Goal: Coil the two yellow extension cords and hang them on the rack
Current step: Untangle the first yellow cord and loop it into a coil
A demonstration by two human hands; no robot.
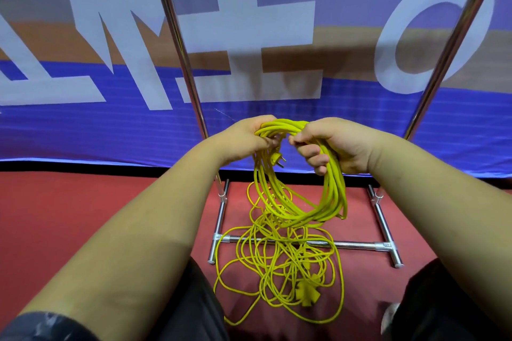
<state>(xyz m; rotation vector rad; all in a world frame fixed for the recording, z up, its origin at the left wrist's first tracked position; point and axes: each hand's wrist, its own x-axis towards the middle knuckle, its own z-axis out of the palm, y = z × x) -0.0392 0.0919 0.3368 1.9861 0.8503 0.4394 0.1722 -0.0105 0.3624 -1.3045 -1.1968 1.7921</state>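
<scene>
A coiled yellow extension cord [331, 196] hangs in loops between my two hands, in front of the rack. My left hand [243, 138] grips the top left of the coil, and a plug [277, 159] dangles just below it. My right hand [335, 144] is closed around the top right of the same coil. A second yellow cord [277, 266] lies loose and tangled on the red floor, draped over the rack's bottom crossbar, with a multi-outlet socket end [307, 292] near the front. The metal rack [360, 245] has two upright poles rising left and right.
A large blue banner [110, 124] with white letters stands right behind the rack. Red carpet [69, 216] covers the floor. My dark-clothed knees sit low at both sides of the loose cord, and a shoe tip [389, 315] shows at the bottom right.
</scene>
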